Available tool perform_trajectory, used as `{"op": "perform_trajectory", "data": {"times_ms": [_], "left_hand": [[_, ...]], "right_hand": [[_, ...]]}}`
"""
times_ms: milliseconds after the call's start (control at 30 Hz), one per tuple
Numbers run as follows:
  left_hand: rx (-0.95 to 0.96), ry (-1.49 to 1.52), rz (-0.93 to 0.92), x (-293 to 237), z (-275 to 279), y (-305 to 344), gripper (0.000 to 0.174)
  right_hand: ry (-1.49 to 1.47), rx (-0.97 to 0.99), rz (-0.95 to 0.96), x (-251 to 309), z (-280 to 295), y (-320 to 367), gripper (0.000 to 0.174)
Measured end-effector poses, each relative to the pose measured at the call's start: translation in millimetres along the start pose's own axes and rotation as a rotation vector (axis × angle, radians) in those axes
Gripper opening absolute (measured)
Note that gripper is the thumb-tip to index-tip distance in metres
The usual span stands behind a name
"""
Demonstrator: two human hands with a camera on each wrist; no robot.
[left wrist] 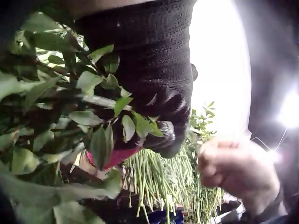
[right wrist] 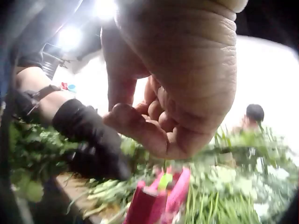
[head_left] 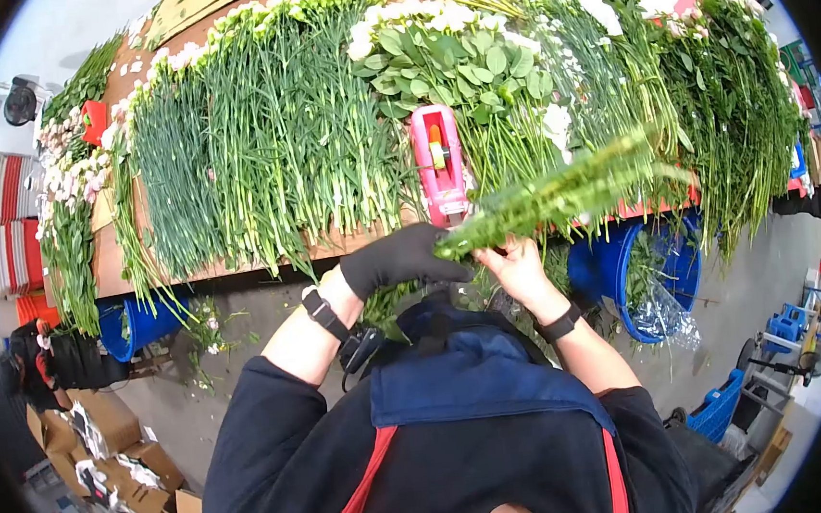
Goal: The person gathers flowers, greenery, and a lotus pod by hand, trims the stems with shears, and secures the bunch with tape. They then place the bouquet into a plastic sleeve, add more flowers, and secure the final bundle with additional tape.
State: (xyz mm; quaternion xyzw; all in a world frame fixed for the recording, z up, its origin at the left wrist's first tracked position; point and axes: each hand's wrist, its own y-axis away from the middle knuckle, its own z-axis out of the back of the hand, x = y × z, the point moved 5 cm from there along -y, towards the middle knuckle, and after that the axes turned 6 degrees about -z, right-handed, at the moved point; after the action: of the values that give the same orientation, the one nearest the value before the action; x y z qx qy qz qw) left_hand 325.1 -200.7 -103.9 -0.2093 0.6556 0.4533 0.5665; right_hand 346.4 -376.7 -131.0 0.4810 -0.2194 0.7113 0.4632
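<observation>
My left hand (head_left: 406, 260), in a black glove, grips a leafy green bunch (head_left: 560, 192) whose blurred length slants up to the right in the head view. Leaves (left wrist: 88, 121) crowd beside the glove (left wrist: 145, 70) in the left wrist view. Just right of the glove, my bare right hand (head_left: 520, 272) lies below the bunch. Its fingers are curled in the right wrist view (right wrist: 173, 84), and nothing can be made out between them. A pink tape dispenser (head_left: 439, 172) stands on the table beyond the left hand.
Rows of white-flowered stems (head_left: 276, 142) and leafy stems (head_left: 482, 68) cover the table (head_left: 223, 263). Darker greenery (head_left: 738, 125) hangs over the right end. Blue bins (head_left: 609, 265) stand below the table edge. Cardboard boxes (head_left: 115, 424) are on the floor at left.
</observation>
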Motion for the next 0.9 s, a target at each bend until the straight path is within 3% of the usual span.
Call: {"op": "perform_trajectory", "data": {"times_ms": [67, 133, 167, 233, 267, 300, 367, 433, 533, 600, 667, 700, 767, 833, 900], "left_hand": [[0.069, -0.004, 0.128, -4.2, -15.3, 3.5, 0.037], [-0.022, -0.332, -0.048, -13.4, -21.9, 5.6, 0.035], [-0.065, -0.497, -0.138, -19.6, -28.0, 7.9, 0.034], [-0.191, -0.562, -0.18, -28.9, -35.3, 14.9, 0.033], [-0.238, -0.593, -0.181, -30.0, -35.7, 17.1, 0.033], [-0.282, -0.623, -0.183, -30.0, -35.4, 18.5, 0.033], [-0.343, -0.743, -0.163, -25.2, -31.5, 19.7, 0.034], [-0.42, -0.806, -0.125, -24.5, -27.4, 23.1, 0.035], [-0.519, -0.915, -0.092, -10.0, -23.3, 17.6, 0.036], [-0.58, -0.931, -0.055, -4.8, -18.7, 15.0, 0.034], [-0.599, -1.03, 0.014, -9.1, -10.0, 17.9, 0.034], [-0.607, -1.073, 0.054, -10.1, -7.6, 20.2, 0.033], [-0.589, -1.118, 0.028, -6.1, -11.9, 19.5, 0.032], [-0.593, -1.068, -0.081, -9.6, -20.6, 22.1, 0.031], [-0.618, -0.918, -0.268, -24.5, -31.6, 28.0, 0.032]], "right_hand": [[-0.281, 0.099, 0.105, -11.6, -9.9, -12.2, 0.03], [-0.872, 0.36, -0.212, -20.8, -13.7, -29.9, 0.047], [-0.163, 0.11, -0.069, 14.0, 4.1, -40.0, 0.045], [0.271, -0.106, 0.55, 48.9, 15.0, -48.1, 0.039], [0.288, -0.051, 0.688, 43.5, 10.8, -49.3, 0.034], [0.4, 0.189, 0.586, 12.6, -3.7, -55.7, 0.025], [0.401, 0.309, 0.545, -1.8, -7.0, -33.7, 0.019], [0.224, 0.063, 0.591, -1.3, -1.2, -10.5, 0.019], [0.232, 0.375, 0.143, -58.9, -29.0, -18.2, 0.022], [0.021, 0.539, -0.118, -83.3, -50.6, -12.0, 0.021], [0.036, 0.443, 0.293, -72.6, -63.7, -13.3, 0.02], [-0.109, 0.504, 0.081, -18.7, -44.3, -12.0, 0.018], [-0.449, 0.671, -0.466, 21.4, -26.9, -2.0, 0.022], [-0.558, 0.584, -0.569, 43.1, -15.0, -2.8, 0.024], [-0.873, 0.545, -0.772, 47.1, -10.9, -4.0, 0.023]]}}
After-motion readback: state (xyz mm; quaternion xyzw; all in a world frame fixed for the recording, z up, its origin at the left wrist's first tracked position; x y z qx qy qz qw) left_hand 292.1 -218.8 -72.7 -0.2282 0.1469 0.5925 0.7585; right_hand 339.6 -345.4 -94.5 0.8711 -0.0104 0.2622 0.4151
